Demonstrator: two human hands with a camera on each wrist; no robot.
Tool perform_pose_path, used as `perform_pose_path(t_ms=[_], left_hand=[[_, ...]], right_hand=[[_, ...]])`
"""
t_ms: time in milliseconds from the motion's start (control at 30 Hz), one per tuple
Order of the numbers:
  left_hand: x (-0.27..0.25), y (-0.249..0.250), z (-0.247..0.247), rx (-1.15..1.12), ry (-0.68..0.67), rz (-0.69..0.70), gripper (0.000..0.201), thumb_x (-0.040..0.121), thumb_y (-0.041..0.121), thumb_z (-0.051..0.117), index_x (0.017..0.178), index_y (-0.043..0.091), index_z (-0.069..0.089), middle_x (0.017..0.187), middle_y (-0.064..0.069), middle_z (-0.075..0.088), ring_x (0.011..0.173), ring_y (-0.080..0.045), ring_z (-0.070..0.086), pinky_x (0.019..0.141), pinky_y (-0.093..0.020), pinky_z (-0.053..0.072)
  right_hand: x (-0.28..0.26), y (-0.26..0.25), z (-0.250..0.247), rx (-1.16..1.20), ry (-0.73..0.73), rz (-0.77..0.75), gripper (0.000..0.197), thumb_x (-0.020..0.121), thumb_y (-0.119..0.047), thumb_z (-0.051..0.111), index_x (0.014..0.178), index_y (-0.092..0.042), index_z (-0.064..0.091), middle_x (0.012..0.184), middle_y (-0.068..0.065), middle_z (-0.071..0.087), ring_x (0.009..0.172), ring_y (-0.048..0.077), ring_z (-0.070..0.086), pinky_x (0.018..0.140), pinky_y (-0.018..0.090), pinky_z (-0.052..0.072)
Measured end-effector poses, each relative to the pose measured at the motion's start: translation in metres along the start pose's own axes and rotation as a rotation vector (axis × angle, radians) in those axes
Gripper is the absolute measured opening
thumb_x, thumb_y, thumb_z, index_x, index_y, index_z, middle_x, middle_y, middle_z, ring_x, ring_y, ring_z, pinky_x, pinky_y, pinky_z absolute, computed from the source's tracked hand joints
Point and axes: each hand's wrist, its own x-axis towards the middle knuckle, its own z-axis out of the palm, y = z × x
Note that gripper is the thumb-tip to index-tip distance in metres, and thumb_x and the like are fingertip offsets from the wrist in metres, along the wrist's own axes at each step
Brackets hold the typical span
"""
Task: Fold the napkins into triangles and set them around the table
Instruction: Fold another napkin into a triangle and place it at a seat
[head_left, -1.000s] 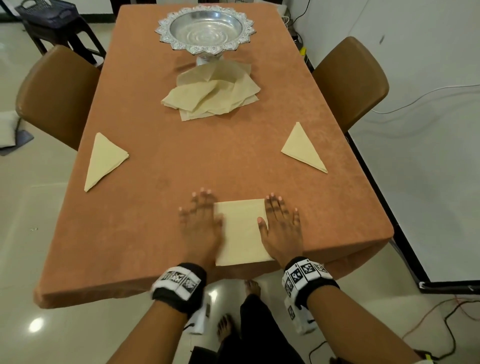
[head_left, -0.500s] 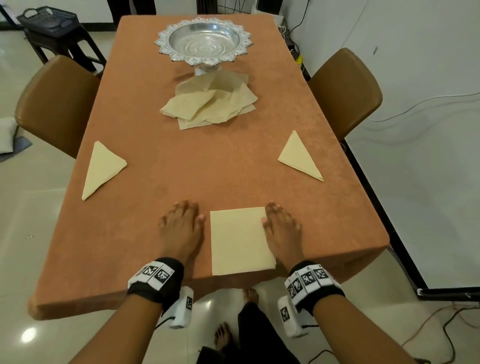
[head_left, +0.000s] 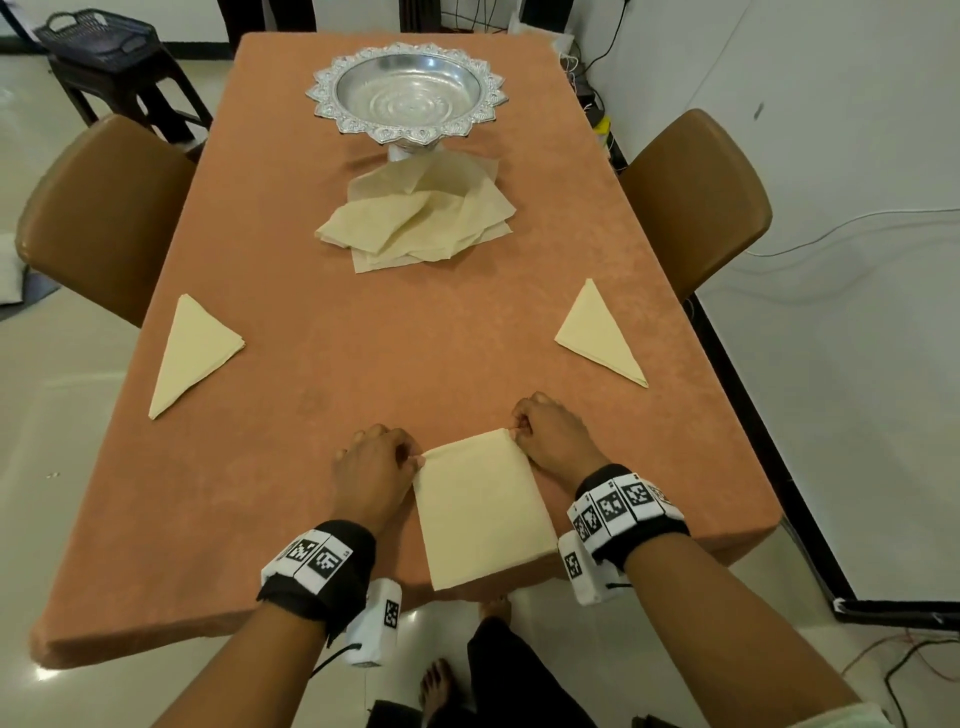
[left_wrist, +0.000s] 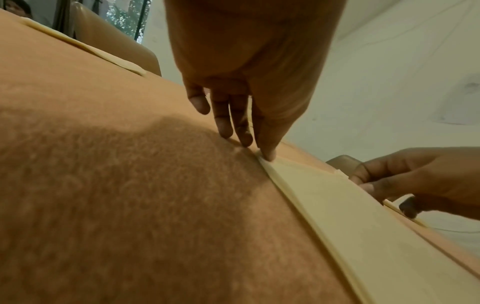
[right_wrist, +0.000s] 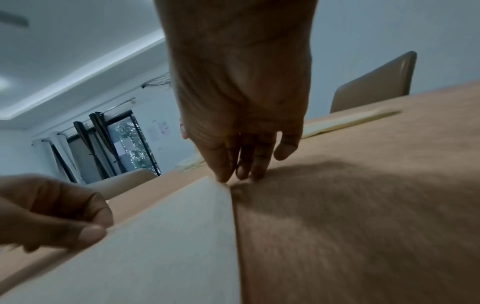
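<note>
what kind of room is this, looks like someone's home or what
Most likely a home dining room: a long table under an orange cloth, brown chairs at its sides, a silver pedestal bowl as centrepiece, and folded napkins set at the places.

A silver bowl (head_left: 409, 93) stands at the far end. Two brown chairs (head_left: 98, 208) (head_left: 696, 202) flank the sides; a black basket (head_left: 98, 36) sits on a stool.

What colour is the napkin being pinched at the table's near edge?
Pale cream-yellow, plain; the napkin shows best in the head view.
</note>
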Motion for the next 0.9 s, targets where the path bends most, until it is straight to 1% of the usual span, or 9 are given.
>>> perform_pose_path(t_ms=[100,200,300,433,533,600,667,800,900], left_hand=[[-0.001,-0.003,0.0,-0.073,0.024,-0.017,0.013,0.087,0.032,0.063,0.099,0.028,0.061,0.095,0.008,0.057,0.095,-0.016,0.05,0.076,-0.034,0.042],[0.001,-0.005,-0.002,-0.088,-0.008,-0.037,0.006,0.088,0.032,0.063,0.088,0.026,0.062,0.09,0.006,0.056,0.089,-0.016,0.049,0.071,-0.033,0.043],[0.004,-0.009,-0.002,-0.138,-0.042,-0.087,0.009,0.087,0.031,0.064,0.079,0.03,0.06,0.085,0.008,0.058,0.08,-0.012,0.052,0.067,-0.032,0.046],[0.002,-0.011,0.001,-0.159,-0.036,-0.112,0.01,0.086,0.03,0.064,0.078,0.031,0.058,0.08,0.011,0.059,0.075,-0.009,0.053,0.066,-0.033,0.05],[0.0,-0.011,0.001,-0.17,-0.029,-0.117,0.008,0.086,0.031,0.064,0.08,0.03,0.058,0.08,0.011,0.059,0.075,-0.01,0.053,0.067,-0.034,0.051],[0.0,-0.011,0.0,-0.164,-0.036,-0.111,0.009,0.086,0.032,0.064,0.08,0.03,0.058,0.081,0.011,0.059,0.077,-0.011,0.054,0.067,-0.034,0.05],[-0.001,-0.011,-0.002,-0.157,-0.042,-0.104,0.009,0.086,0.032,0.064,0.079,0.03,0.058,0.082,0.01,0.059,0.077,-0.011,0.054,0.065,-0.032,0.048],[-0.003,-0.01,-0.006,-0.157,-0.062,-0.102,0.01,0.086,0.032,0.065,0.079,0.027,0.059,0.08,0.009,0.06,0.074,-0.011,0.054,0.058,-0.027,0.04],[-0.006,-0.008,-0.009,-0.149,-0.1,-0.117,0.011,0.084,0.03,0.066,0.077,0.027,0.059,0.075,0.012,0.059,0.07,-0.009,0.054,0.055,-0.025,0.037]], right_hand=[[0.004,-0.006,-0.008,-0.044,-0.113,-0.012,0.025,0.087,-0.023,0.053,0.111,-0.017,0.054,0.109,0.001,0.053,0.1,0.021,0.052,0.085,0.036,0.044],[0.004,-0.007,-0.007,-0.08,-0.132,-0.042,0.013,0.087,-0.016,0.051,0.095,-0.017,0.061,0.098,-0.001,0.053,0.09,0.017,0.051,0.076,0.031,0.042],[0.019,-0.01,-0.016,-0.093,-0.222,-0.018,0.015,0.086,-0.011,0.051,0.089,-0.017,0.064,0.092,-0.004,0.057,0.088,0.017,0.054,0.077,0.03,0.043],[0.037,-0.013,-0.027,0.014,-0.287,0.058,0.021,0.095,-0.02,0.046,0.11,-0.013,0.06,0.108,0.005,0.064,0.101,0.023,0.057,0.086,0.032,0.044],[0.03,-0.017,-0.023,0.131,-0.364,-0.02,0.027,0.094,-0.031,0.054,0.113,-0.012,0.056,0.095,-0.003,0.059,0.092,0.018,0.054,0.076,0.029,0.042],[0.027,-0.018,-0.019,-0.031,-0.406,-0.12,0.031,0.089,-0.03,0.062,0.112,-0.011,0.057,0.093,-0.003,0.049,0.09,0.015,0.047,0.072,0.027,0.036],[0.026,-0.017,-0.018,-0.143,-0.406,-0.158,0.03,0.086,-0.024,0.064,0.112,-0.01,0.058,0.098,-0.001,0.045,0.091,0.015,0.043,0.074,0.025,0.033],[0.033,-0.017,-0.023,-0.039,-0.31,-0.1,0.014,0.083,-0.014,0.064,0.096,-0.013,0.06,0.097,0.003,0.059,0.087,0.017,0.053,0.071,0.024,0.037],[0.05,-0.032,-0.024,-0.083,-0.264,-0.155,0.019,0.084,-0.012,0.063,0.103,-0.013,0.062,0.11,0.008,0.063,0.098,0.024,0.056,0.076,0.026,0.039]])
